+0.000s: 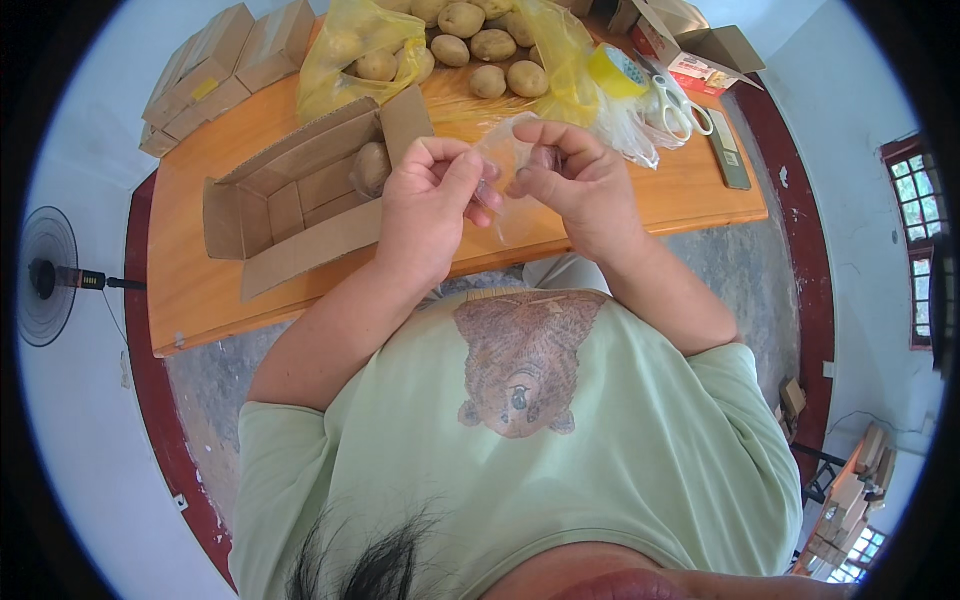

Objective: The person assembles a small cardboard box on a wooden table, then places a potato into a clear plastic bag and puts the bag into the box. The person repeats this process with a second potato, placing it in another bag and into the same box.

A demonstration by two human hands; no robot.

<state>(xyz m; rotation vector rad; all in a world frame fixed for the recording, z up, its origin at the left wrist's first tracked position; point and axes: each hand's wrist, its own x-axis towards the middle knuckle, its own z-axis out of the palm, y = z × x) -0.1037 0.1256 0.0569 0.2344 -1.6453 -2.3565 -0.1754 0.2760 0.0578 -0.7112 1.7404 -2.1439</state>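
Observation:
A thin clear plastic bag is stretched between my two hands above the table's front part. My left hand pinches one side of it between thumb and fingers. On the other side, my right hand grips the film with thumb and forefinger. Close to my left hand stands an open cardboard box, its flaps folded outward. One potato, apparently wrapped in clear plastic, lies at the box's right end. Behind my hands, loose potatoes lie on and in a spread yellow plastic bag.
Closed cardboard boxes are stacked at the wooden table's back left. Yellow tape, white-handled scissors and clear bags sit at right. A phone-like flat object is near the right edge. A fan stands left.

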